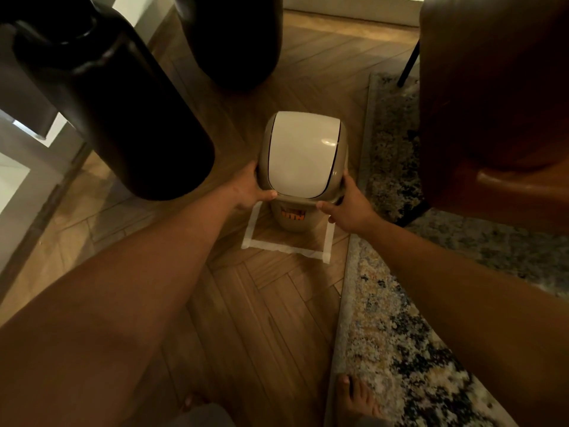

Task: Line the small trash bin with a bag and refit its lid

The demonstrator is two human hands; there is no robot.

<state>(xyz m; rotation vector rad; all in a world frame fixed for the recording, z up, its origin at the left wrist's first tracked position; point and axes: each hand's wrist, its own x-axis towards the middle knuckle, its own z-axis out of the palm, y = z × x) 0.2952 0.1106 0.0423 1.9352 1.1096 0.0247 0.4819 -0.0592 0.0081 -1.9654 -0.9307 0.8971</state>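
A small beige trash bin (292, 219) with an orange label stands on the wooden floor inside a square of white tape (286, 247). Its beige lid (303, 155) with a white swing flap sits on top of the bin. My left hand (249, 188) grips the lid's left side, thumb on the front rim. On the right side my right hand (349, 208) holds the lid the same way. No bag is visible.
Two tall black vases (117, 118) stand on the floor left and behind the bin. A brown leather chair (492, 103) is at the right on a patterned rug (400, 334). My bare foot (357, 396) rests on the rug's edge.
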